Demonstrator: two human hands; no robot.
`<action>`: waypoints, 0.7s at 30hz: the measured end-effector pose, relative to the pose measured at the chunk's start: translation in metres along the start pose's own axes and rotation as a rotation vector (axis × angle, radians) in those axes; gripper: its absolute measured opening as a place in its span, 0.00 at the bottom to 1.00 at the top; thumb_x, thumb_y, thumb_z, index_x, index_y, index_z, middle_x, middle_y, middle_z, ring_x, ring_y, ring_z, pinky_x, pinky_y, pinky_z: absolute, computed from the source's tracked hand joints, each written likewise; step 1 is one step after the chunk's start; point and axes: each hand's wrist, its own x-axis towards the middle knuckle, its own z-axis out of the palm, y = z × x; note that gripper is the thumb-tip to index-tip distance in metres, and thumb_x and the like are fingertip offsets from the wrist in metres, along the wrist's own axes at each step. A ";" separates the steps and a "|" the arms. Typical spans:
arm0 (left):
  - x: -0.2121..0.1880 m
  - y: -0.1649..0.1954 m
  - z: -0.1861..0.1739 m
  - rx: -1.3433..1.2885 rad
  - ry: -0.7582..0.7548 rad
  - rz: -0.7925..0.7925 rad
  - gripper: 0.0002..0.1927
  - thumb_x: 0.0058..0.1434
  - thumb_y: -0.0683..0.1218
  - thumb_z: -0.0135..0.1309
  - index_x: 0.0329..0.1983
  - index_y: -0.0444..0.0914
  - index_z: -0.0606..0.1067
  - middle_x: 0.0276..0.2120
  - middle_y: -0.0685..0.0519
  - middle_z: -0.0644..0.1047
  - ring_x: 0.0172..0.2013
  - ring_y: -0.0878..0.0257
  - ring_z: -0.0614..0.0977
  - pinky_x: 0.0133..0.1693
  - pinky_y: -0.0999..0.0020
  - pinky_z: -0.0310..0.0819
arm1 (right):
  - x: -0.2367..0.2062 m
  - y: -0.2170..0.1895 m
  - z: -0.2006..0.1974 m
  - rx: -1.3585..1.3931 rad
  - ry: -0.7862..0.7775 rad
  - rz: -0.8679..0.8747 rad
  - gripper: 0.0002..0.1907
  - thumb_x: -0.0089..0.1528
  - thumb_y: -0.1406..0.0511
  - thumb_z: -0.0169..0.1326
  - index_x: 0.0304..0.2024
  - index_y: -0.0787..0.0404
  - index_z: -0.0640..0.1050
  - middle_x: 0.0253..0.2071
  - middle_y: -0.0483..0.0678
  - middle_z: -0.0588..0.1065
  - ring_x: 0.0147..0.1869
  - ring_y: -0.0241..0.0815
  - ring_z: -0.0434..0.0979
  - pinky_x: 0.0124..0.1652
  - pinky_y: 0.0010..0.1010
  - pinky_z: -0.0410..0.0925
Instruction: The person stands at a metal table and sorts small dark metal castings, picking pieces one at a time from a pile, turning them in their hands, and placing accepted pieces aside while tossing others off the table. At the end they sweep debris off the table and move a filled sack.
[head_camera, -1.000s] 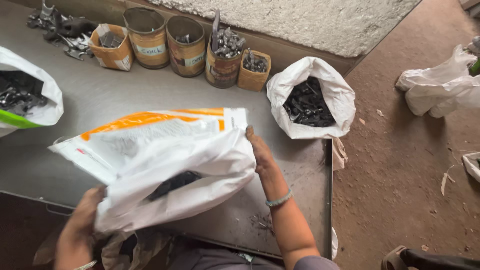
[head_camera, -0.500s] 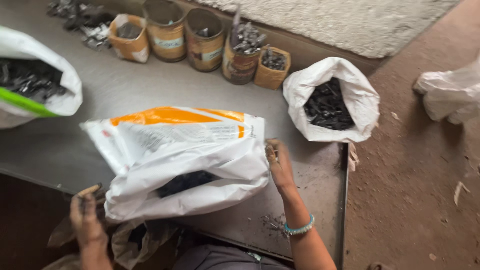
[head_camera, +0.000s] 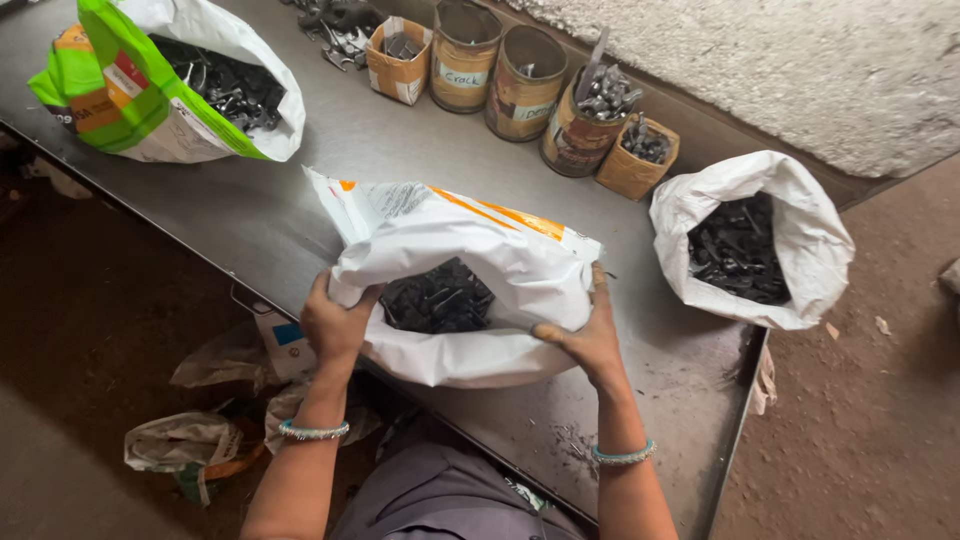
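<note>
Two hands are holding one sack open at the near edge of a grey metal table. The left hand is gripping the left side of the sack's rolled mouth, fingers curled over the rim. The right hand is pressing on the right side, thumb at the rim and fingers spread along the plastic, so both are closed on the white sack, which has orange stripes and is lying tilted toward the person. Dark metal parts are showing inside its mouth.

Three sacks in all are sitting on the table: this one, a green sack at the far left with dark parts heaped in it, and a plain white sack at the right, also holding dark parts. Along the far edge, three round tins and two small cardboard boxes are standing in a row, several with metal pieces in them. One bracelet is showing on each wrist. Crumpled bags are lying on the floor below the table.
</note>
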 end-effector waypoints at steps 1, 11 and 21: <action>0.000 0.008 0.005 -0.021 0.000 0.012 0.33 0.45 0.57 0.75 0.50 0.34 0.79 0.37 0.42 0.83 0.38 0.45 0.86 0.41 0.53 0.78 | -0.004 -0.001 -0.001 -0.130 0.023 0.067 0.72 0.38 0.55 0.77 0.74 0.65 0.49 0.61 0.63 0.71 0.62 0.53 0.75 0.58 0.40 0.69; 0.108 0.132 0.005 0.005 -0.285 0.205 0.28 0.50 0.61 0.73 0.43 0.37 0.81 0.36 0.44 0.84 0.38 0.49 0.85 0.42 0.54 0.78 | 0.040 -0.072 -0.073 -0.075 0.021 0.042 0.38 0.49 0.64 0.66 0.61 0.65 0.70 0.50 0.52 0.77 0.52 0.44 0.78 0.50 0.34 0.71; 0.080 0.156 -0.004 0.042 -0.388 0.226 0.28 0.50 0.60 0.72 0.42 0.36 0.79 0.27 0.44 0.82 0.31 0.47 0.84 0.38 0.54 0.77 | -0.004 -0.088 -0.104 -0.150 0.002 0.031 0.41 0.50 0.68 0.62 0.67 0.68 0.68 0.57 0.55 0.75 0.60 0.45 0.74 0.59 0.31 0.64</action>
